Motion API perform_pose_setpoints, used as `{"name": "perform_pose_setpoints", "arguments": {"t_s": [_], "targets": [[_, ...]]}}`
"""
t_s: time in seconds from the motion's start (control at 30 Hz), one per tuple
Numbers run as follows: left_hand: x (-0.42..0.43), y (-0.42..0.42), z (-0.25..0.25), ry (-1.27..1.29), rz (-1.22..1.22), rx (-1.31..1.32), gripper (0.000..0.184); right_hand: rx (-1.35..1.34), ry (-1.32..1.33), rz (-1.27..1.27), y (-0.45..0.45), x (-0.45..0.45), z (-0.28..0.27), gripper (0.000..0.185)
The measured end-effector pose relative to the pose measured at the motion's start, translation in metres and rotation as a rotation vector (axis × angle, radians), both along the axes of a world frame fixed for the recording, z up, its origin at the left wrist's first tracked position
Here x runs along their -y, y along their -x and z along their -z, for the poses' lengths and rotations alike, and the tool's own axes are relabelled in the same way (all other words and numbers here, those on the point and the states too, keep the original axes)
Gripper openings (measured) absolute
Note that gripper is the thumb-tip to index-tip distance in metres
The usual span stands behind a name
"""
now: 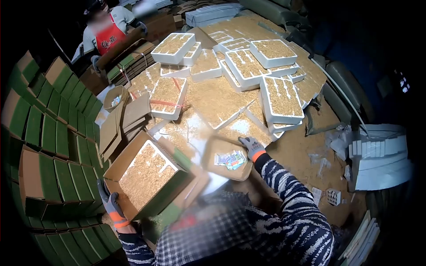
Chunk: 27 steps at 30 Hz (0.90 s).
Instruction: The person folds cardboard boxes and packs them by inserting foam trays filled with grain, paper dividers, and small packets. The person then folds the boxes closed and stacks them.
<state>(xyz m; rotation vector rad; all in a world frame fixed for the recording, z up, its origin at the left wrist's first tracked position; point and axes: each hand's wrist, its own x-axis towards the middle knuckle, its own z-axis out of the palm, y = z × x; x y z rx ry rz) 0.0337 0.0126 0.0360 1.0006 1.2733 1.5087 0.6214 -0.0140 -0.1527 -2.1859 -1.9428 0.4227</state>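
Note:
My left hand [112, 203], in a grey glove with an orange cuff, grips the near left wall of an open cardboard box [171, 195] with green outer sides. Inside the tilted box sits a white foam tray [148, 175] covered in sawdust-like grains, with white strips showing. My right hand [253, 146], gloved the same way, is closed at the right rim of a shallow tan basket [208, 153]; its fingertips are partly hidden. Several small coloured packets [231, 159] lie in the basket.
Green-sided boxes [53, 177] are stacked along the left. White foam trays of grains [284, 99] stand piled on the round table [208, 95]. Flat cardboard [126, 119] leans beside my box. Across the table a person in a red apron [110, 39] handles cardboard. White foam pieces [379, 155] lie right.

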Motion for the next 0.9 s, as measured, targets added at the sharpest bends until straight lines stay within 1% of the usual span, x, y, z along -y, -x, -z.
{"name": "perform_pose_setpoints", "arguments": {"t_s": [0.07,0.13,0.17,0.2,0.27,0.3,0.33,0.4,0.43,0.47,0.5,0.53,0.57,0.6,0.63,0.67,0.7,0.73,0.8,0.87,0.9], "targets": [[-0.002,-0.009,0.002,-0.046,-0.071,-0.219,0.084,-0.009,-0.156,-0.021,-0.038,-0.016,0.000,0.058],[-0.006,-0.006,0.010,-0.059,-0.028,-0.213,0.084,0.032,-0.208,0.001,-0.051,-0.031,-0.010,0.056],[-0.007,-0.005,0.014,-0.055,-0.032,-0.238,0.082,0.032,-0.184,0.016,-0.056,-0.040,-0.012,0.051],[-0.007,-0.005,0.016,-0.048,-0.041,-0.262,0.080,0.133,-0.403,0.010,-0.051,-0.044,-0.015,0.048],[-0.006,-0.015,0.007,-0.054,-0.047,-0.305,0.080,0.170,-0.593,0.010,-0.019,-0.042,-0.061,0.043],[-0.006,-0.016,0.009,-0.058,-0.039,-0.317,0.079,0.051,-0.560,-0.010,-0.012,-0.036,-0.061,0.037],[-0.005,-0.022,0.005,-0.062,-0.034,-0.331,0.078,-0.063,-0.458,0.035,-0.001,-0.032,-0.050,0.032],[-0.003,-0.039,0.003,-0.050,-0.070,-0.342,0.078,-0.079,0.046,0.090,0.019,-0.019,-0.041,0.030],[0.000,-0.034,0.005,-0.016,-0.072,-0.337,0.076,-0.038,0.118,0.103,0.029,-0.013,-0.012,0.027],[-0.003,-0.033,0.005,0.000,-0.073,-0.332,0.074,0.003,0.171,0.120,0.022,-0.009,0.021,0.025],[-0.005,-0.033,0.003,-0.014,-0.073,-0.304,0.069,-0.060,0.139,0.076,0.012,-0.013,0.028,0.024],[-0.007,-0.030,0.001,-0.030,-0.080,-0.281,0.065,-0.038,0.231,0.149,0.007,-0.023,0.038,0.019],[-0.008,-0.018,-0.002,-0.049,-0.070,-0.339,0.056,-0.029,0.173,0.131,0.001,-0.024,0.053,0.020],[-0.012,-0.010,-0.010,-0.066,-0.050,-0.392,0.048,-0.011,0.233,0.136,0.002,-0.024,0.039,0.022],[-0.017,-0.001,-0.023,-0.136,0.027,-0.665,0.038,-0.029,0.188,0.181,-0.002,-0.021,0.043,0.023],[-0.034,0.024,-0.009,0.038,-0.107,-0.319,0.040,-0.108,0.161,0.154,-0.004,-0.021,0.038,0.029],[-0.055,0.038,0.001,0.023,-0.144,-0.221,0.041,-0.102,0.045,0.176,0.010,-0.016,0.024,0.035],[-0.079,0.049,0.011,0.009,-0.171,-0.119,0.043,-0.070,0.019,0.144,0.015,-0.013,0.017,0.036],[-0.131,0.063,0.036,-0.091,-0.119,-0.375,0.051,-0.105,0.114,0.122,0.005,-0.020,0.035,0.030],[-0.194,0.087,0.084,-0.169,-0.056,-0.795,0.056,-0.017,0.145,0.128,-0.002,-0.023,0.056,0.022],[-0.215,0.084,0.085,-0.093,-0.025,-0.939,0.060,0.016,0.185,0.175,0.005,-0.023,0.045,0.016]]}}
